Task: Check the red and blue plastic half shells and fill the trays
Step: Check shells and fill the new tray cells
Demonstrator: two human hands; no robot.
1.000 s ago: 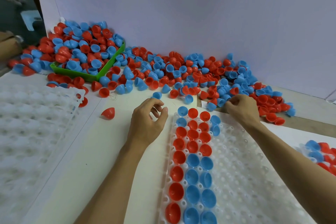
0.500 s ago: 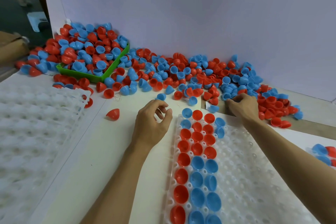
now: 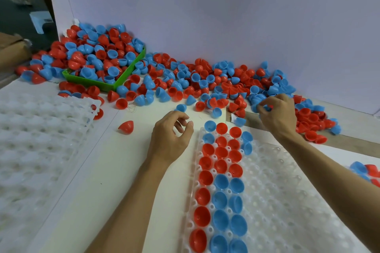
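Note:
A clear dimpled tray point(image 3: 287, 201) lies in front of me, its left columns filled with red shells point(image 3: 205, 177) and blue shells point(image 3: 221, 199) set open side up. A loose pile of red and blue half shells point(image 3: 205, 82) runs along the back wall. My right hand point(image 3: 277, 115) reaches into the pile beyond the tray's far right corner, its fingertips pinching a blue half shell point(image 3: 267, 107). Just left of the tray's far end, my left hand point(image 3: 170, 137) rests on the table with fingers loosely curled and holding nothing.
A green tray point(image 3: 127, 74) heaped with shells sits at the back left. A stack of white dimpled trays point(image 3: 30, 139) fills the left side. One red shell point(image 3: 126, 127) lies alone on the white table. A few more shells point(image 3: 366, 170) show at the right edge.
My right hand has shifted right and deeper into the pile and closed its fingertips on a blue shell. My left hand has stayed in place.

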